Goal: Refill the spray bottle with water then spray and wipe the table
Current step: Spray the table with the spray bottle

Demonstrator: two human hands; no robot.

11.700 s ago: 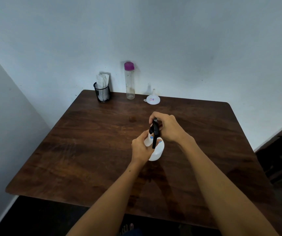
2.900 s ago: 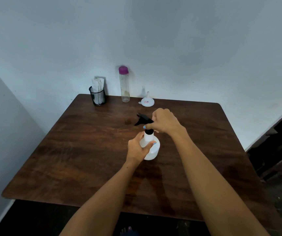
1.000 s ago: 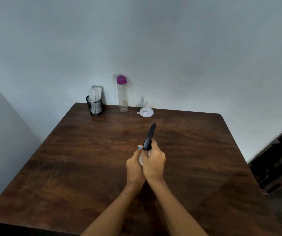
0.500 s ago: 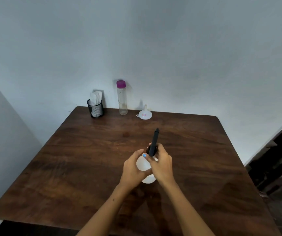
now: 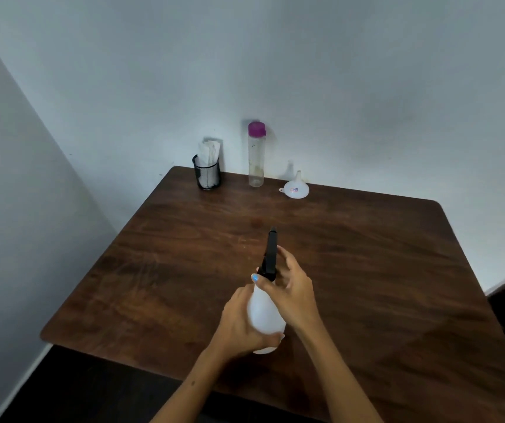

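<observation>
- My left hand (image 5: 239, 323) grips the white body of the sprayer (image 5: 265, 315), fingers wrapped round its underside; the bottle hangs just above the surface (image 5: 382, 270), tilted away from me, near the front edge.
- My right hand (image 5: 291, 288) grips the neck just under the black head (image 5: 270, 257), fingers curled on it, thumb across the collar, nozzle pointing toward the wall.
- Risk, as I judge it: if the head is not seated straight on its thread, a tilt like this lets water seep at the collar onto my fingers and the wood. I cannot tell from here how full the bottle is or how tight the head sits.
- Second risk: the smooth bottle could slip once wet, and with the front edge close it would fall to the floor instead of landing on the wood.
- Open room: bare wood spreads wide to both sides and ahead, good for spraying and wiping.
- Far edge, against the wall: a funnel (image 5: 296, 189), a tall bottle (image 5: 256, 157) with a purple cap, and a mesh cup (image 5: 207, 175) of tissues. A long wipe stroke could knock them over.
</observation>
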